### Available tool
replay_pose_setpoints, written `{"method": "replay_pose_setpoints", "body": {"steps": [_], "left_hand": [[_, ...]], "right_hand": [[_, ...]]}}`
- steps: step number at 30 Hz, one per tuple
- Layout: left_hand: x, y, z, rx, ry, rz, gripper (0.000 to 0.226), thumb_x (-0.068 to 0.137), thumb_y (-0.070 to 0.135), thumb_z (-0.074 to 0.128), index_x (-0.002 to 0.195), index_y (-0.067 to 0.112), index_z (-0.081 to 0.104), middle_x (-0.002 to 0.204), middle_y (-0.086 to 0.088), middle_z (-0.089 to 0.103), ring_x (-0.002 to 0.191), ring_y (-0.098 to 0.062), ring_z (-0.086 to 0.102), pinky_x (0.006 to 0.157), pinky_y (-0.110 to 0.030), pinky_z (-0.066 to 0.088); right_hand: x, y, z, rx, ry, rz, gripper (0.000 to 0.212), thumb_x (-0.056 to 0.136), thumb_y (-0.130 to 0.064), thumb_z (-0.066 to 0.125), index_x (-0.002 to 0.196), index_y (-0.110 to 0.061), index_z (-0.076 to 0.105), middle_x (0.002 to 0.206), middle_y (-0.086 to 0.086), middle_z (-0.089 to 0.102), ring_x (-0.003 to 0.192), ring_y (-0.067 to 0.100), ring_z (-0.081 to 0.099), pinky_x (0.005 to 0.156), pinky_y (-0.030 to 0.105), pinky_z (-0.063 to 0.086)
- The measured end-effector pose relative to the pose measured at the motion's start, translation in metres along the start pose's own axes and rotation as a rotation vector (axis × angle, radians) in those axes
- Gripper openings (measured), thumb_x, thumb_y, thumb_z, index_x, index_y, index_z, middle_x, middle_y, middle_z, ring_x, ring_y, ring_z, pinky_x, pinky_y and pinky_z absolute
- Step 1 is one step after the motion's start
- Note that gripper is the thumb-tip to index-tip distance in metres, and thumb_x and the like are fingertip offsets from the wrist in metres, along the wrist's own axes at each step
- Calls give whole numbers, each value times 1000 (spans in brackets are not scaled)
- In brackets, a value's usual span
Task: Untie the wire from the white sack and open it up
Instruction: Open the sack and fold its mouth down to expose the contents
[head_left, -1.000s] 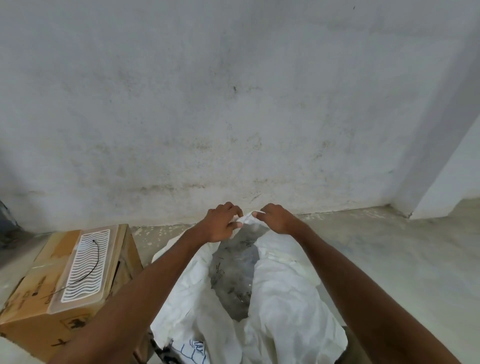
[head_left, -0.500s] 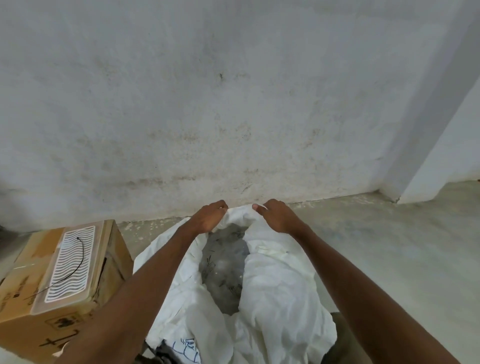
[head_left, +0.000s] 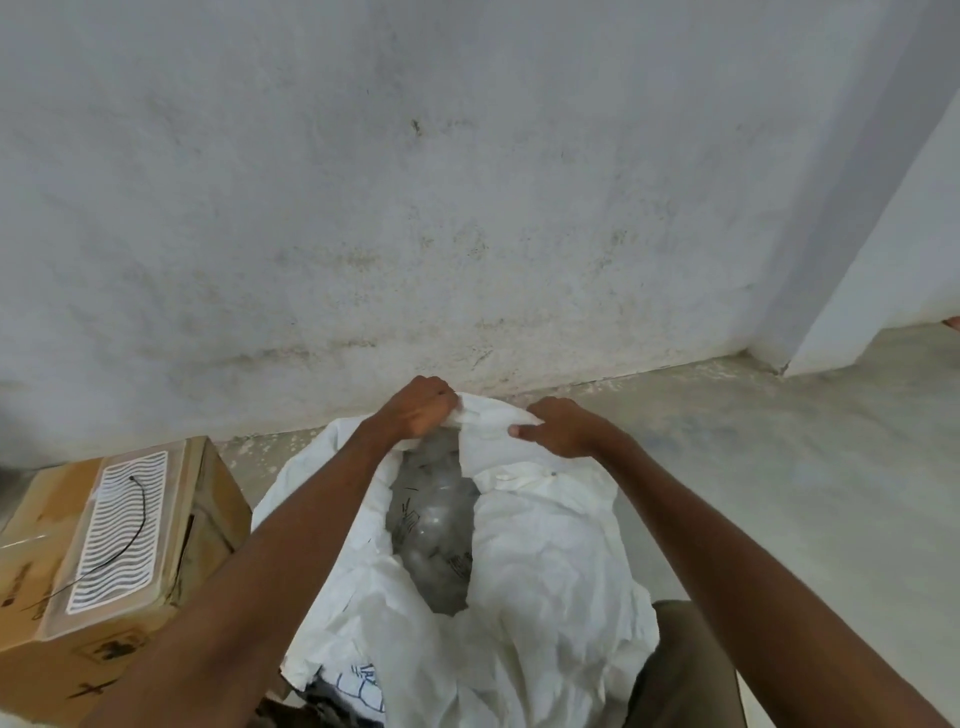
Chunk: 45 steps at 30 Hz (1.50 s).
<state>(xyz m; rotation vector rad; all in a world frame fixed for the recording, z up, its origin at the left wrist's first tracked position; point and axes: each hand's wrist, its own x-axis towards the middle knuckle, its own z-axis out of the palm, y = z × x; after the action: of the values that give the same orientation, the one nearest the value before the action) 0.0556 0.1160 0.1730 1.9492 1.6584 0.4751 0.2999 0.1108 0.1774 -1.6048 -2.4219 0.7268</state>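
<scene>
The white sack (head_left: 545, 561) stands on the floor right below me, its mouth parted into a long gap that shows clear plastic contents (head_left: 431, 530) inside. My left hand (head_left: 423, 408) grips the far rim of the sack with fingers curled over the fabric. My right hand (head_left: 558, 426) pinches the same rim a little to the right, thumb on top of the cloth. A thin black wire (head_left: 132, 525) lies loose on top of the cardboard box, apart from the sack.
A brown cardboard box (head_left: 208, 499) with a white wavy-patterned panel sits close to the left of the sack. A stained grey wall (head_left: 467, 208) rises just behind. Concrete floor (head_left: 779, 467) spreads to the right, with a wall corner at far right.
Both hands have stayed on the sack's far rim and drawn closer together, bunching the fabric. The view has tilted, so the sack sits slightly further right and the opening looks narrower.
</scene>
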Motion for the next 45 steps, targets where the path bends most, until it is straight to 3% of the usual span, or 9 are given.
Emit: {"method": "replay_pose_setpoints", "body": {"steps": [5,9,16,24,27,31,37,41,45], "left_hand": [[-8,23,3,-180,-27,179,25,89,34,58,111,23,62,115,0,66,104,-21,60,89,-33,47],[-18,56,13,-136,-149,211,38,106,39,46,136,19,58,131,14,56,116,-9,54,99,-30,41],[0,54,6,57,-89,71,37,102,29,45,70,14,55,77,-2,58,71,-20,50,69,-37,38],[-17,90,16,-63,-185,324,23,106,34,47,110,18,63,110,7,61,98,-9,55,90,-27,42],[-8,89,13,41,-124,251,31,99,22,49,83,-1,62,90,-13,66,78,-20,54,76,-38,41],[-6,82,10,56,-71,205,35,95,33,46,84,4,63,89,-11,67,79,-25,58,76,-44,45],[-23,96,30,49,-102,462,29,106,25,43,79,22,52,74,5,57,69,-12,51,69,-32,41],[-13,100,36,194,-54,315,33,99,25,42,79,22,68,80,4,68,78,-21,60,77,-37,49],[-10,99,34,78,-145,248,32,99,30,46,71,30,63,80,6,68,79,-20,59,77,-37,45]], "right_hand": [[-11,-2,-8,263,175,77,63,101,-62,32,61,-15,46,61,-1,53,59,16,51,64,33,39],[-20,-8,-35,578,-122,107,74,98,-69,30,113,-10,72,107,9,75,100,22,70,94,32,50],[-39,-1,-11,-97,211,214,64,98,-67,34,97,-9,62,107,14,67,98,30,63,85,39,48],[-65,-14,-43,577,-21,228,72,101,-65,25,133,-12,60,129,2,59,116,20,56,93,30,40],[-66,-11,-35,272,125,261,73,96,-73,26,89,-13,67,101,9,70,99,27,66,77,33,45],[-70,-11,-8,-66,360,314,68,102,-63,24,107,-7,64,115,14,67,108,34,63,94,43,47],[-82,1,-24,707,-21,261,68,100,-65,32,122,-13,69,118,6,69,110,22,65,100,36,48],[-88,-10,-4,80,260,316,78,89,-84,18,72,-18,56,81,3,63,81,24,63,87,42,53],[-98,-15,12,-121,497,356,65,102,-64,18,87,-13,57,99,9,69,93,29,67,79,37,46]]}}
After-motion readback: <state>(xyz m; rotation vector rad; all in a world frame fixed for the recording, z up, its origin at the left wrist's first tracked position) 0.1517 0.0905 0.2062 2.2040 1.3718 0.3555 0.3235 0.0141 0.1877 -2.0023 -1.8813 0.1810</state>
